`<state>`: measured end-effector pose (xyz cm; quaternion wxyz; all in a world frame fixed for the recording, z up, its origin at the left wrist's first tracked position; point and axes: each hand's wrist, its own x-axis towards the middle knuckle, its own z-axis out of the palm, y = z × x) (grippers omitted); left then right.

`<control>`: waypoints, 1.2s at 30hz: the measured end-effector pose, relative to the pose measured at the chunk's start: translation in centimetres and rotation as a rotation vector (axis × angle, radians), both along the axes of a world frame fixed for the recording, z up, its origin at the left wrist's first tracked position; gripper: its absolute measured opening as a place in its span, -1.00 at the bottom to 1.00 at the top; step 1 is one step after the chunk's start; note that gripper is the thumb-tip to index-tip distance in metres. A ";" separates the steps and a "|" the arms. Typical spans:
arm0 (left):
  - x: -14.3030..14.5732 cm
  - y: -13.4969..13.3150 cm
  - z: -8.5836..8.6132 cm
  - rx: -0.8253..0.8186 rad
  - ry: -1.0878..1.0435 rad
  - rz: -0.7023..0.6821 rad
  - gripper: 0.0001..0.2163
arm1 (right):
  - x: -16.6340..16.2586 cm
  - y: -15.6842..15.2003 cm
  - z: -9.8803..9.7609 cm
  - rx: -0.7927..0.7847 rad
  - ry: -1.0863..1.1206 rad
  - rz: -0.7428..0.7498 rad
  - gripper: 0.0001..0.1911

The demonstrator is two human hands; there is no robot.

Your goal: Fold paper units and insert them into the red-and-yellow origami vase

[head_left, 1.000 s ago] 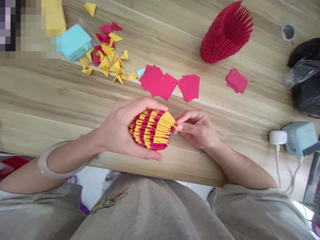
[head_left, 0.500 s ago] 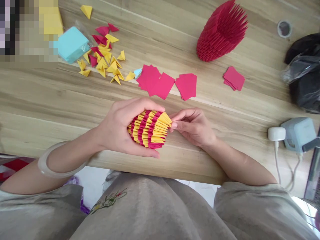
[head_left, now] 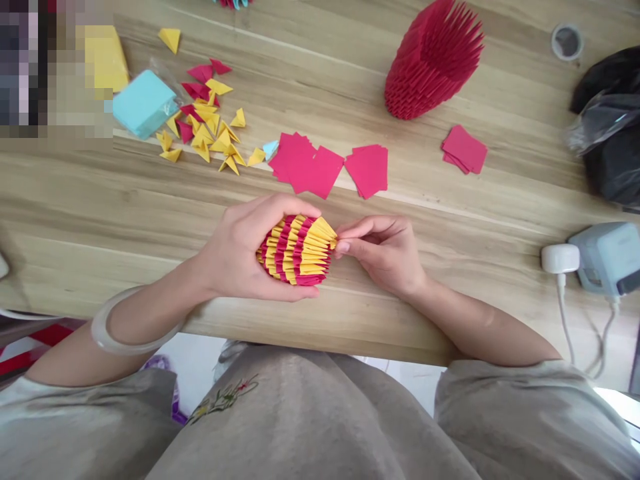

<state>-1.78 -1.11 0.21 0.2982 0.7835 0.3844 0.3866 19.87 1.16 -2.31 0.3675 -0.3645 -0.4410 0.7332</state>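
My left hand [head_left: 245, 247] is wrapped round a striped red and yellow folded-paper model [head_left: 300, 252], tilted so that its pointed rim faces right. At that rim, the thumb and forefinger of my right hand [head_left: 383, 250] pinch the tip of a yellow folded-paper piece [head_left: 327, 235] on the model. The other fingers of my right hand curl in below. Beyond my hands lie flat red paper slips [head_left: 323, 170], with a small light-blue folded piece [head_left: 271, 149] beside them. Loose yellow folded pieces [head_left: 220, 140] and red ones [head_left: 201, 73] are scattered further left.
A tall red folded-paper vase [head_left: 425, 73] stands at the back. More red slips [head_left: 465, 150], a tape roll [head_left: 567, 42], a black bag [head_left: 615, 133] and plugged chargers [head_left: 605, 257] are on the right. A light-blue paper pack [head_left: 145, 103] lies at the back left.
The view has shifted slightly, bringing part of a red and blue paper object in at the top. Both hands keep their hold on the model, with little visible movement.
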 end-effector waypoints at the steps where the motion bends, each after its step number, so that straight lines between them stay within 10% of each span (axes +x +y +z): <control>1: 0.0 -0.1 0.0 -0.003 0.026 0.004 -0.36 | 0.0 0.0 0.1 0.020 -0.021 -0.017 -0.90; 25: 1.3 -0.1 -0.9 0.132 0.248 0.129 -0.30 | -2.2 -0.7 0.3 0.141 -0.267 -0.241 -0.88; 36: 0.7 0.5 -1.7 0.184 -0.015 0.017 -0.22 | -2.0 0.3 0.1 0.221 0.067 -0.186 -0.72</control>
